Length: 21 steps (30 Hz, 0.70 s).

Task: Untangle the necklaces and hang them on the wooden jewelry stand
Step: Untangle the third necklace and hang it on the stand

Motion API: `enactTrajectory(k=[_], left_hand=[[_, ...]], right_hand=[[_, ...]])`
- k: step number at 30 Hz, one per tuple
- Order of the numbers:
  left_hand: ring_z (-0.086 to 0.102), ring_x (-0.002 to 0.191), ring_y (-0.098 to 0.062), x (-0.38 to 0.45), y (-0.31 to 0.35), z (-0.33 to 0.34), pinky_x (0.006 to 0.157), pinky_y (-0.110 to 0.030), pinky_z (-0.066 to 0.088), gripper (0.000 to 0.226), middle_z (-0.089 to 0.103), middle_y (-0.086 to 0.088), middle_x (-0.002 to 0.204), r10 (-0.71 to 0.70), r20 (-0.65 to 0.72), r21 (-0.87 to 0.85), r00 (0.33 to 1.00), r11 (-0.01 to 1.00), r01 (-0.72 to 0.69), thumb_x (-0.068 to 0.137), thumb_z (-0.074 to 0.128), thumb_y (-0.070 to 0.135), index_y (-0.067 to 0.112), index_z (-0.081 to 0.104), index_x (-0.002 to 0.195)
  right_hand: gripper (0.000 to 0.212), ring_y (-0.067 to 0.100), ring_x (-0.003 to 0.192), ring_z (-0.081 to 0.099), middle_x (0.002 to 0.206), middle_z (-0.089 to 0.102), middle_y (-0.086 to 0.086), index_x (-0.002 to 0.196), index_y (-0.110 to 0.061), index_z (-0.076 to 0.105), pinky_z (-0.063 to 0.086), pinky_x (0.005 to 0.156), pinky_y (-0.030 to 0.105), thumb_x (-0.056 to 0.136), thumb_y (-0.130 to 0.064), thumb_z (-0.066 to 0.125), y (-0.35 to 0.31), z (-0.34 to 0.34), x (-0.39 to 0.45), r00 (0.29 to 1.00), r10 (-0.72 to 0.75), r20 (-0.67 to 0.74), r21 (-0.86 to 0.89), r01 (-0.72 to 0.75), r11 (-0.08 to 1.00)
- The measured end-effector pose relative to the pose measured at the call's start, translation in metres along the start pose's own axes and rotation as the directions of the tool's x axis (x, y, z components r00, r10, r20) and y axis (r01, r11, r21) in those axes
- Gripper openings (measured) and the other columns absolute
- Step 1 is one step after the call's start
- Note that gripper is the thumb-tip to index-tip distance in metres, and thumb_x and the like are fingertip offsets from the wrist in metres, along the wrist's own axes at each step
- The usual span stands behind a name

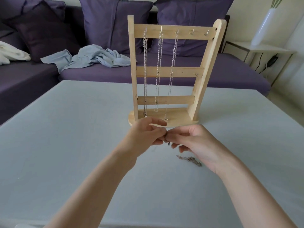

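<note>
While both hands meet just in front of the stand's base, the surroundings read as follows. Purple sofa point(115, 74) runs behind the bench point(65, 129), from 9 to 2 o'clock. On its seat: crumpled pale-blue cloth point(92, 57) at 11 o'clock, white fabric point(11, 54) at far 9 o'clock. Purple cushions point(113, 22) lean on the backrest. White vase point(266, 25) stands on a white side table point(269, 49) at 2 o'clock; dark cable hangs below it.

Wooden jewelry stand point(166, 71) is upright on the bench at 12 o'clock, three crossbars with small hooks. Three hung necklaces point(158, 69) drop from the left three top hooks, reaching the base; two right top hooks are bare.

Left hand point(144, 135) and right hand point(194, 142) are fingertip to fingertip, each grip pinching a thin chain point(168, 143); only a short dark bit shows beneath the fingers. Tangled necklace pile point(189, 160) lies on the bench at 6 o'clock of the right hand, partly hidden by its wrist.

No legible writing or labels.
</note>
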<state>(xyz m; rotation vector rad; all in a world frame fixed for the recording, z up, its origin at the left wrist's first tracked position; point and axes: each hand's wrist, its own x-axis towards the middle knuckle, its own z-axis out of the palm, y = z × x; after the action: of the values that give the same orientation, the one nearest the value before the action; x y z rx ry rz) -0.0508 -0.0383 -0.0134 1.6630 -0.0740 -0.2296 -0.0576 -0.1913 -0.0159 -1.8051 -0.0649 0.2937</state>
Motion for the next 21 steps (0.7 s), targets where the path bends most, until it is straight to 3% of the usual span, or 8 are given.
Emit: enactTrajectory(k=[4, 8, 16, 21], left_hand=[[0.060, 0.064, -0.003, 0.006, -0.002, 0.000, 0.064, -0.011, 0.051, 0.015, 0.066, -0.002, 0.077, 0.044, -0.012, 0.164, 0.999, 0.986, -0.041, 0.089, 0.055, 0.007, 0.020, 0.060, 0.085], [0.060, 0.070, -0.012, 0.007, -0.004, -0.003, 0.073, -0.024, 0.053, 0.017, 0.067, -0.006, 0.082, 0.051, 0.005, 0.248, 0.999, 0.967, -0.051, 0.088, 0.053, 0.005, 0.021, 0.059, 0.085], [0.059, 0.069, -0.010, 0.004, -0.005, -0.010, 0.075, -0.025, 0.053, 0.019, 0.063, 0.003, 0.073, 0.058, -0.004, 0.249, 0.998, 0.967, -0.055, 0.087, 0.052, 0.003, 0.020, 0.059, 0.089], [0.058, 0.068, -0.010, 0.003, -0.003, -0.012, 0.076, -0.025, 0.053, 0.019, 0.063, 0.001, 0.073, 0.064, 0.037, 0.237, 0.997, 0.969, -0.071, 0.087, 0.054, 0.004, 0.022, 0.059, 0.087]], right_hand=[[0.002, 0.002, 0.054, 0.051, 0.061, 0.065, -0.005, 0.077, -0.010, 0.074, 0.038, 0.050, 0.014, 0.077, -0.011, 0.073, 0.000, 0.004, 0.005, 0.996, -0.035, -0.087, -0.035, 0.032, 0.999], [0.003, -0.001, 0.045, 0.045, 0.050, 0.058, -0.010, 0.074, -0.008, 0.071, 0.035, 0.047, 0.011, 0.076, -0.006, 0.073, -0.003, 0.006, 0.006, 0.994, -0.044, -0.097, -0.075, 0.036, 0.997], [0.015, 0.006, 0.054, 0.047, 0.064, 0.065, -0.003, 0.070, -0.019, 0.074, 0.037, 0.052, 0.016, 0.080, -0.009, 0.069, -0.006, 0.011, 0.004, 0.992, -0.084, -0.095, -0.068, 0.077, 0.995], [0.013, 0.010, 0.054, 0.045, 0.059, 0.059, -0.003, 0.068, -0.011, 0.069, 0.037, 0.054, 0.018, 0.080, -0.009, 0.066, -0.007, 0.010, 0.005, 0.995, -0.044, -0.084, -0.045, 0.041, 0.998]])
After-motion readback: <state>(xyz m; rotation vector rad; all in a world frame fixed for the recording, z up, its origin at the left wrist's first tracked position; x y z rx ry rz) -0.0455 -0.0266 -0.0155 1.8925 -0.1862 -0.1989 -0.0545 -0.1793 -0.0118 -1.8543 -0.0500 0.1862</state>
